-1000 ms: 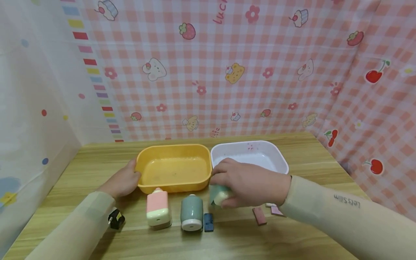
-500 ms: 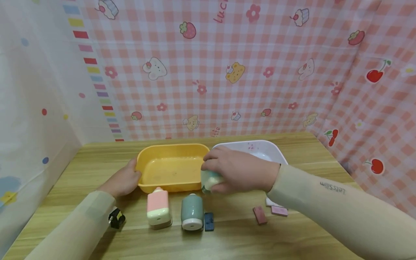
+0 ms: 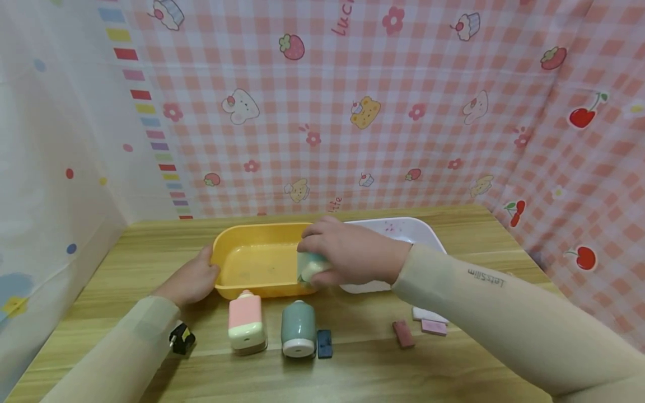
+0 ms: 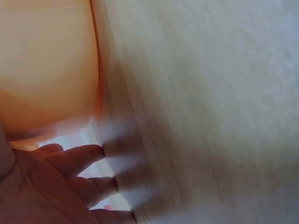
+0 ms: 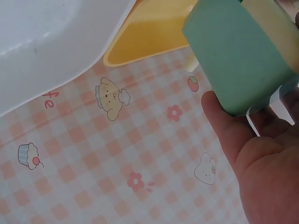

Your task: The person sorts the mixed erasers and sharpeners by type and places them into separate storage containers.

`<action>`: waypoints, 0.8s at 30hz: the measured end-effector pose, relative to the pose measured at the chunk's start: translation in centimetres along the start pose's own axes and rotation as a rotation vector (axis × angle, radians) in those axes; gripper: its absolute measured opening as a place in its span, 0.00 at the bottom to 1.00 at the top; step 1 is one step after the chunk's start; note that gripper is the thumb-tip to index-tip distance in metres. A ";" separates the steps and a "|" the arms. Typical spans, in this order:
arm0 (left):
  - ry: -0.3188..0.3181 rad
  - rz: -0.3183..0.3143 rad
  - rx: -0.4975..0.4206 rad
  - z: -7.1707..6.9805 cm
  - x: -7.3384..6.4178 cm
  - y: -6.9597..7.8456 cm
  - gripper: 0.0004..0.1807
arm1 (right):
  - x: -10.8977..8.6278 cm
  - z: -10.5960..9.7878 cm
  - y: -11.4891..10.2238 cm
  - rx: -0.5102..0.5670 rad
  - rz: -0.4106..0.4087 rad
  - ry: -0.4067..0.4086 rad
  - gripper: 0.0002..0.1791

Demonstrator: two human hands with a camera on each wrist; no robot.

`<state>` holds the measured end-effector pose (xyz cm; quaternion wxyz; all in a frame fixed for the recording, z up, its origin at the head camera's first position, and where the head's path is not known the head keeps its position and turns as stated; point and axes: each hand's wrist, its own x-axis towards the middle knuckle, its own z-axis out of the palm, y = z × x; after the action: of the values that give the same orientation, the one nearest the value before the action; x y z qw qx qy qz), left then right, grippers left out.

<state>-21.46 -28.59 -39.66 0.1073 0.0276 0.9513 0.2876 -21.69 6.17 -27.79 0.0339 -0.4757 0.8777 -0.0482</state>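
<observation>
Of three bottles (image 3: 298, 326), the mint bottle (image 3: 310, 267), gripped by the right hand (image 3: 347, 253), has been shifted left; of two trays (image 3: 426, 230), the yellow tray (image 3: 262, 264) is touched by the spread left hand (image 3: 193, 278).

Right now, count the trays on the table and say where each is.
2: the yellow tray, by the left hand, and the white tray, right of the yellow one and partly hidden behind the right hand. No others are visible.

head view faces forward-down; wrist views close; head, right wrist share yellow tray (image 3: 259, 266)
</observation>
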 end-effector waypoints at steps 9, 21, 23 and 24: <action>0.002 -0.006 -0.010 0.1 -0.1 0.1 0.36 | 1.8 0.3 0.5 -0.014 -0.017 0.038 0.30; 0.010 0.000 -0.016 0.1 0.1 0.0 0.35 | 4.6 0.6 0.0 -0.045 -0.024 0.026 0.31; 0.011 0.000 -0.015 0.1 0.0 0.0 0.35 | 5.2 0.8 -0.1 -0.052 -0.032 0.026 0.31; 0.013 0.000 -0.013 0.1 0.1 0.0 0.35 | 5.5 0.9 -0.1 -0.056 -0.037 0.028 0.31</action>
<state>-21.48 -28.53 -39.79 0.1012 0.0251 0.9501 0.2941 -24.47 1.49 -28.77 0.0074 -0.4919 0.8701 -0.0307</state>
